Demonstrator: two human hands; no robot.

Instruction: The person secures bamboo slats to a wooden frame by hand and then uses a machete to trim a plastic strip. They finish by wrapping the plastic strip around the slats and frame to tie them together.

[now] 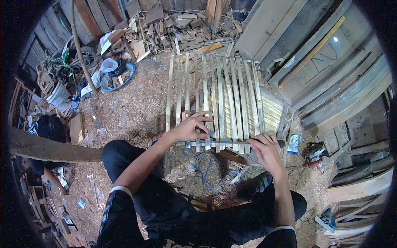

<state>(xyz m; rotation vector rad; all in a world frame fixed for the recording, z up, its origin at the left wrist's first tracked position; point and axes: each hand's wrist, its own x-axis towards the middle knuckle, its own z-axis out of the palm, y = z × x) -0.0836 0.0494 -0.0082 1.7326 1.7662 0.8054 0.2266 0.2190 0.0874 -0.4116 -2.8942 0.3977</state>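
A row of narrow pale wooden slats (240,99) lies in front of me, side by side and running away from my knees. Across their near ends runs a long thin grey bar (229,142), whose right end looks dark. My left hand (191,127) is over the slats left of the middle, thumb and fingers curled in a pinch; what is between them is too small to make out. At the right part of the bar, my right hand (266,151) is closed with thumb and fingers on it.
Beneath the slats on the right is another slatted wooden panel (271,111). Scrap wood (161,31) is heaped at the back. A blue basin (120,77) stands at left, a red power tool (316,157) at right. Another person's hand (58,184) shows far left.
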